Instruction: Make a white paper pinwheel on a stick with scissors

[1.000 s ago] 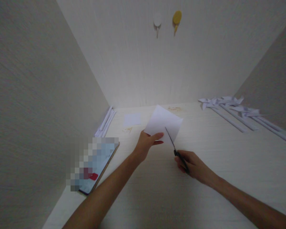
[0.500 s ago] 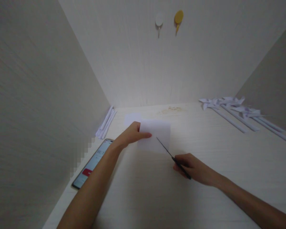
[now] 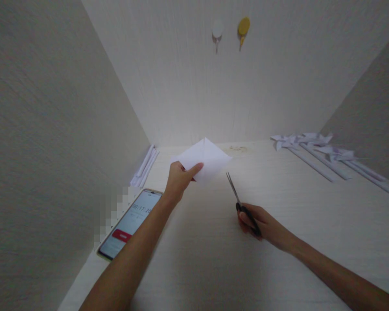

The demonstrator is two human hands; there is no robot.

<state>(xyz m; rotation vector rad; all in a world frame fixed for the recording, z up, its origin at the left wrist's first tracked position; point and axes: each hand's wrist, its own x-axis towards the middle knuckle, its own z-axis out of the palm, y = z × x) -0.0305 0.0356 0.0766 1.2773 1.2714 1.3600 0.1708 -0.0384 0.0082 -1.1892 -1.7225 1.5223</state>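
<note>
A white sheet of paper is pinched by my left hand, its thumb on top. The sheet is turned cornerwise, and a slit runs inward from its far corner. My right hand is closed round the black handles of a pair of scissors. Their blades are slightly parted and point toward the paper, a short way to its right without touching it. Both hands are held above the white table.
At the left lies a phone with a running timer, partly behind my left forearm. Rolled paper sticks lie by the left wall. Several paper pinwheels on sticks lie at the right. A white hook and a yellow hook are on the back wall.
My left hand has turned the paper from square-on to cornerwise and raised it slightly. The scissors have moved right, off the paper, and their blades have parted a little.
</note>
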